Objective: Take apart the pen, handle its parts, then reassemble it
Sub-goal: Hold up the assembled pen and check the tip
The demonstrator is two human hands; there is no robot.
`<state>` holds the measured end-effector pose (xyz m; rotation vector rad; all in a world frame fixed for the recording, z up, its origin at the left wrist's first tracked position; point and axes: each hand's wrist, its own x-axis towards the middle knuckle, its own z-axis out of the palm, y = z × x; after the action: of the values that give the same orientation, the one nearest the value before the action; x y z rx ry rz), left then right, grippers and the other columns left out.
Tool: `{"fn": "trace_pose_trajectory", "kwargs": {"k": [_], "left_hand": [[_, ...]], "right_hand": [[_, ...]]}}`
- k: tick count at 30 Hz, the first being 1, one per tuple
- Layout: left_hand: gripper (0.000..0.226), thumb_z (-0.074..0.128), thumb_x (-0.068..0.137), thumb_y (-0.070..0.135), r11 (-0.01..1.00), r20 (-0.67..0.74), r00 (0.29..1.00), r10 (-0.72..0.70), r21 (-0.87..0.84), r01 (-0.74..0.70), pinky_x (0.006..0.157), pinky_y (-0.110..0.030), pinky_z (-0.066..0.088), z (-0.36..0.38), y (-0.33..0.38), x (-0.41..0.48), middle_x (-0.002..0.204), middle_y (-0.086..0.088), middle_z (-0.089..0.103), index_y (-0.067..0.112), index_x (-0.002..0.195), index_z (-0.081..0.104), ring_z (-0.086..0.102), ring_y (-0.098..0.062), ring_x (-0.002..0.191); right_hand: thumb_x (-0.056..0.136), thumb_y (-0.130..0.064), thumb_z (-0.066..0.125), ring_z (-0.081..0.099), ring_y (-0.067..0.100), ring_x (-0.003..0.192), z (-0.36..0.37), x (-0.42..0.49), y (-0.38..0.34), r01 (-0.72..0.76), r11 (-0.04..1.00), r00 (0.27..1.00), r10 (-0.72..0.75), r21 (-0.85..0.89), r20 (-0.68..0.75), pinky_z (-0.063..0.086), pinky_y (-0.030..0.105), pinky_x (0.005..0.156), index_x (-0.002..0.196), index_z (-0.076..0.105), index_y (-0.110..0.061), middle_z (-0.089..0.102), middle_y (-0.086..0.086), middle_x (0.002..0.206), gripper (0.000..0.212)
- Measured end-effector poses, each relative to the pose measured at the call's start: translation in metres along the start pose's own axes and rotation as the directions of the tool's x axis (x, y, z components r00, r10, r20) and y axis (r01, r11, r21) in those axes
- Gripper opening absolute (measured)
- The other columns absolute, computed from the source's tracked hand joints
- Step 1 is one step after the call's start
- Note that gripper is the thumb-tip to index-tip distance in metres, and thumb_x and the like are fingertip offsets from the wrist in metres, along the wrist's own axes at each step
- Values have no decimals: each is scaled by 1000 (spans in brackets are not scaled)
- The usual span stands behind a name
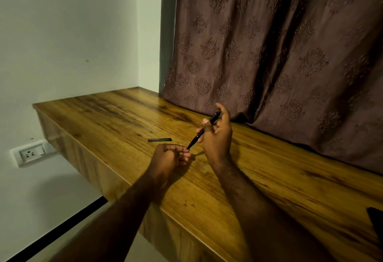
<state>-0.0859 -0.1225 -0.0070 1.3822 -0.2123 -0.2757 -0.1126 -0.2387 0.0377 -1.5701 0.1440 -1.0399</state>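
A black pen (199, 135) is held slanted above the wooden table (124, 116), its clip end up and its tip end down to the left. My right hand (217, 137) grips its upper half with curled fingers. My left hand (169, 158) has curled fingers and its fingertips pinch the pen's lower tip. A separate black pen part, a short tube (159, 139), lies flat on the table just left of and beyond my hands.
A brown patterned curtain (279, 54) hangs along the table's far right side. A wall socket (30, 154) sits on the white wall below the table's left edge. A dark object (376, 218) shows at the right edge.
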Motion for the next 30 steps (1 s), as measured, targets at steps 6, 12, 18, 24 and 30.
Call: {"fn": "trace_pose_trajectory", "kwargs": {"k": [6,12,18,24,30], "left_hand": [[25,37,94,-7,992,14,1000,0,-125,2,52,-20,55,2,4,-4,78,-18,63,-16,103,59,63,-9,51],[22,41,95,1,972,29,999,-34,-231,40,52,-24,53,-2,6,-3,76,-12,58,-7,101,60,59,-12,55],[18,42,96,1,965,16,1000,-24,-259,27,50,-25,52,1,7,-5,71,-8,57,2,93,59,57,-11,52],[21,45,94,0,985,-58,998,-11,-170,0,51,-23,51,-4,4,0,72,-6,65,4,90,65,62,-10,55],[22,42,94,-3,984,-46,999,10,-176,-18,50,-21,53,-2,6,-4,72,-9,62,0,91,63,62,-10,53]], "right_hand": [[96,-8,50,69,11,73,7,-16,10,123,989,992,-122,-81,18,61,44,64,137,37,-34,65,-1,89,50],[96,-29,47,66,19,83,11,-29,19,296,931,955,-280,-216,101,57,36,69,139,24,-43,68,7,100,51],[97,-17,51,66,4,81,12,-26,20,232,959,973,-231,-160,26,49,10,66,145,30,-27,70,4,94,53],[97,-13,51,69,9,81,7,-20,21,171,979,984,-176,-114,-35,60,39,71,143,31,-26,66,-13,86,51],[97,-9,50,69,10,80,7,-19,18,162,982,986,-164,-93,-20,60,35,71,139,36,-23,67,-7,87,47]]}}
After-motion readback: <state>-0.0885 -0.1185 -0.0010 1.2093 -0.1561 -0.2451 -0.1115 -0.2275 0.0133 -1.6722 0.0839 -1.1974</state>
